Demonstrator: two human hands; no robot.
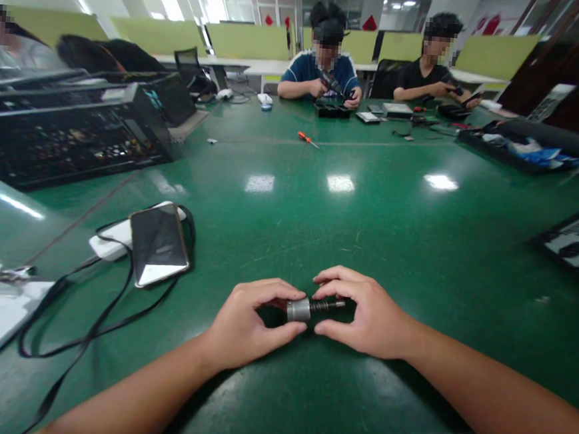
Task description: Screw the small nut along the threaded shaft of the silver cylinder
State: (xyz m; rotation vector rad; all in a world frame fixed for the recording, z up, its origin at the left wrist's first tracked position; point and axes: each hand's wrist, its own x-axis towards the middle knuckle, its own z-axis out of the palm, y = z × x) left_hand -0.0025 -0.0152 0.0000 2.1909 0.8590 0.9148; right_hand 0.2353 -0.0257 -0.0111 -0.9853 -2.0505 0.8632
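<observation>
We count one metal cylinder point(298, 310), long axis crosswise, shaft point(323, 306) pointing to three o'clock; left hand point(248, 322) grips it, right hand point(369, 317) cupped, fingers parted. One orange screwdriver point(304, 137), twelve o'clock.

Green partitions point(248, 41) and a screwdriver point(304, 137) mark an office workshop.

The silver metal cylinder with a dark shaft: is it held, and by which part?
The left hand seems to hold the metal cylinder by its thick body; the right hand, open, curves around the shaft.
</observation>
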